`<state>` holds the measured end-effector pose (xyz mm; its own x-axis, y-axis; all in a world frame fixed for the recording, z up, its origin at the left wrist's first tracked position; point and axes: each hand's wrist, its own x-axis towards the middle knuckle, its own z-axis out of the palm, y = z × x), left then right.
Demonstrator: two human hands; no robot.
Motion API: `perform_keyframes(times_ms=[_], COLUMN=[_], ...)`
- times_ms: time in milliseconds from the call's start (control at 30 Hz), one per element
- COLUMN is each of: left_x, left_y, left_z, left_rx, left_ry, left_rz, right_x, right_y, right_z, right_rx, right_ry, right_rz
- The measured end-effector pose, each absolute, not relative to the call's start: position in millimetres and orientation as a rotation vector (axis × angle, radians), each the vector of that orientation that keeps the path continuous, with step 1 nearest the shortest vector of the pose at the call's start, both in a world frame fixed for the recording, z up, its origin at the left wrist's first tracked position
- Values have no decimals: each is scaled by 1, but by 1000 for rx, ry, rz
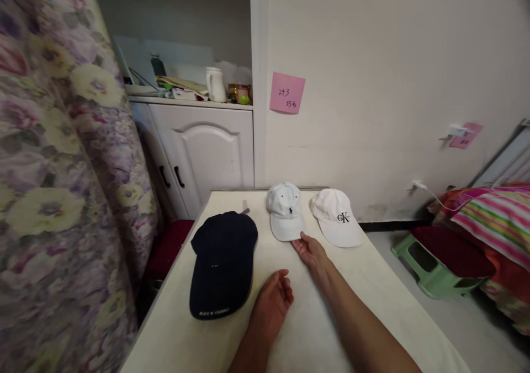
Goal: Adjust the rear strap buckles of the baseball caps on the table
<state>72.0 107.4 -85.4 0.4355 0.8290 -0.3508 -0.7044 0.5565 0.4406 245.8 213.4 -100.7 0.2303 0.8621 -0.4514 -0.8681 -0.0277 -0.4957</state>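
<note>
Right hand (311,250) touching white cap (285,210)

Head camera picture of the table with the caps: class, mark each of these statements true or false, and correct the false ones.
1. Three fabric baseball caps lie on the pale table. True.
2. The dark navy cap lies to the right of both white caps. False: it lies to their left.
3. The right hand touches the brim of the white cap with the small dark emblem. True.
4. The left hand grips the navy cap. False: it rests on the table beside it, holding nothing.
5. The white cap with black letters is upside down. False: it sits crown up.
</note>
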Motion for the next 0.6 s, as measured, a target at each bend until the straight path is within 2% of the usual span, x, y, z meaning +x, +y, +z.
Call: perform_keyframes(times_ms=[600], left_x=[71], left_y=[109], left_z=[-83], left_rx=[266], left_ry=[579], left_rz=[959], right_x=[246], right_y=[203], right_z=[-98], right_rx=[-861], right_ry=[51], right_rz=[1338])
